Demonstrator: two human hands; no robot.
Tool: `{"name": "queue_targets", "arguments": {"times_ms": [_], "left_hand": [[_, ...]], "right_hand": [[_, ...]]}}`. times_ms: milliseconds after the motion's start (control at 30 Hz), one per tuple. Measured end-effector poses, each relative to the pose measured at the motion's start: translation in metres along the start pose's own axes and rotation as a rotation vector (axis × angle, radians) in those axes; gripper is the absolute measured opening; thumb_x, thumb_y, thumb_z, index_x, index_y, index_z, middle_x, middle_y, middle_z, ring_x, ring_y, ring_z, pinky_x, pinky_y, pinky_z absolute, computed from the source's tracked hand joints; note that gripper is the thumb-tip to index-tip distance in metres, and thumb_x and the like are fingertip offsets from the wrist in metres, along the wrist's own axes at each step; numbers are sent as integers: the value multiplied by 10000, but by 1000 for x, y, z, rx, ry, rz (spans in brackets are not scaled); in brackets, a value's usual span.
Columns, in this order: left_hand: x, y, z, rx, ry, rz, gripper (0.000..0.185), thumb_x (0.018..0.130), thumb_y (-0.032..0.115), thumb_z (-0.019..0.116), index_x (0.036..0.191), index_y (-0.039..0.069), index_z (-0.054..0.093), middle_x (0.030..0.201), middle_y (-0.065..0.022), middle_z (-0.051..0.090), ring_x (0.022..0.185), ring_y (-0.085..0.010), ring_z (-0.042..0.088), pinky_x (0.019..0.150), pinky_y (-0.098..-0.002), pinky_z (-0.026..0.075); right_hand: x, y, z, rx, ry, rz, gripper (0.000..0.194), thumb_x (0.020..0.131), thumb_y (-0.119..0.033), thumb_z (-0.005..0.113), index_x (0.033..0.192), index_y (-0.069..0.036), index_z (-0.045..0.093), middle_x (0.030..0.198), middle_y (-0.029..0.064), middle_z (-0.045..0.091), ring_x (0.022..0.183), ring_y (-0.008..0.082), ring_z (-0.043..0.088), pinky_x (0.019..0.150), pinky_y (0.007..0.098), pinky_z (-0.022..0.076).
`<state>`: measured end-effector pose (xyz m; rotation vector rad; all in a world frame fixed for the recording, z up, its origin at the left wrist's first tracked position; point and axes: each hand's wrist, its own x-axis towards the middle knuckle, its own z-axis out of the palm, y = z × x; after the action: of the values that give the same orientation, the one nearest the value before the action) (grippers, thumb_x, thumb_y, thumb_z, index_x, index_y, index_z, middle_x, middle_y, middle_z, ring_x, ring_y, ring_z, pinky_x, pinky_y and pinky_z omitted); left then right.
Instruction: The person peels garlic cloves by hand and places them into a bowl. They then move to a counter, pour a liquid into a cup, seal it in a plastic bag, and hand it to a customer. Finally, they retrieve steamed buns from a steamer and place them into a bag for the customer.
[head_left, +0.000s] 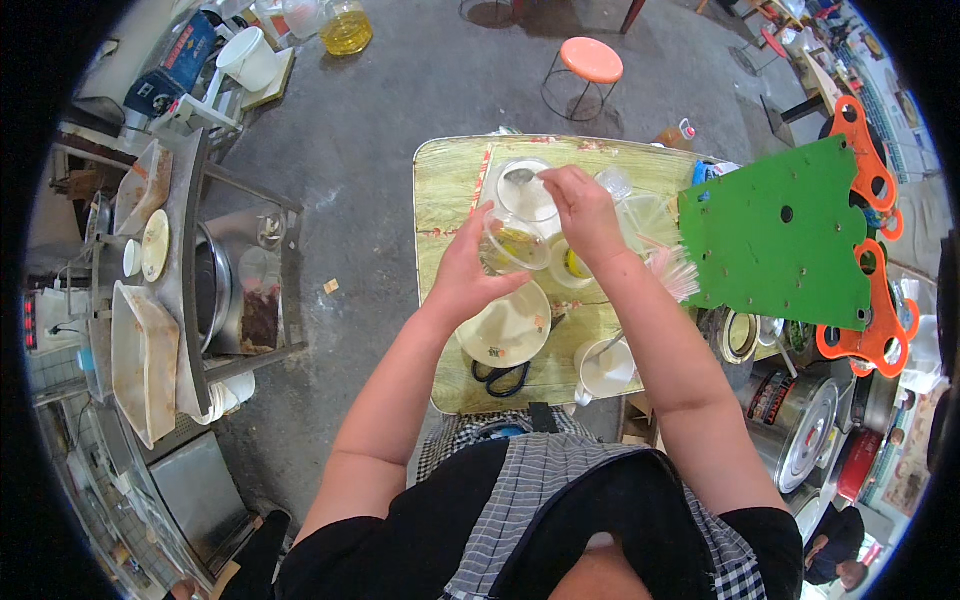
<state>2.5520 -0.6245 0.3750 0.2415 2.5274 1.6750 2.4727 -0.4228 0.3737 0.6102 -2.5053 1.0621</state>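
My left hand (471, 270) is wrapped around a clear plastic cup (516, 244), tilted, with some yellowish-green content. In my right hand (581, 206) is a metal spoon (519, 176), its bowl over a round container of white granular stuff (525, 196). Below the cup lies a pale plate (504, 330) with a small printed motif. Black-handled scissors (501, 379) lie partly beneath that plate. A white mug (604, 371) with a spoon handle in it stands near the table's front edge. Under my right wrist sits a round container with a yellow item (574, 264).
Clear drinking straws (673, 271) and a clear plastic lid or cup (615, 182) lie at the table's right. Beyond stands a green panel (772, 225) with orange brackets. A metal rack (196, 300) with trays is at left, a red stool (592, 60) ahead.
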Motion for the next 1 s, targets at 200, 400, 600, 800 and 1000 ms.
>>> {"name": "queue_targets", "arguments": {"times_ms": [200,400,600,800,1000], "left_hand": [[12,-10,-4,-24,-53,-32,917,669,263,860,1422,33,391,1359,-184,518,1285,-302,504,1066,-395,417],[13,-2,-27,95,-26,-146,798,665,260,855,1330,30,478,1266,-152,575,1134,-277,580,963,-380,476],[42,11,-18,280,59,-32,768,668,281,844,1293,-1,499,1167,-166,600,986,-274,608,877,-384,497],[56,-5,3,161,61,85,708,704,191,828,1293,-25,500,1232,-166,588,1060,-281,610,911,-392,498],[29,13,-8,230,167,-55,636,816,19,730,1377,11,430,1318,-179,526,1072,-258,583,876,-356,505]], "right_hand": [[-5,-4,1,523,-157,666,184,991,-140,536,981,1,653,766,59,649,623,97,601,554,262,483],[-12,7,-16,745,114,825,213,1014,-161,498,1023,14,620,772,86,646,587,97,586,523,257,504],[-15,-14,-53,807,286,777,227,1024,-183,500,1056,6,621,819,103,657,613,104,594,585,260,521],[-37,-29,-45,591,204,642,243,1027,-208,504,1093,-31,658,852,66,661,726,118,612,681,300,529],[-48,-30,-61,240,-131,463,375,851,-76,629,1214,-3,568,1155,214,621,1089,368,606,914,446,486]]}}
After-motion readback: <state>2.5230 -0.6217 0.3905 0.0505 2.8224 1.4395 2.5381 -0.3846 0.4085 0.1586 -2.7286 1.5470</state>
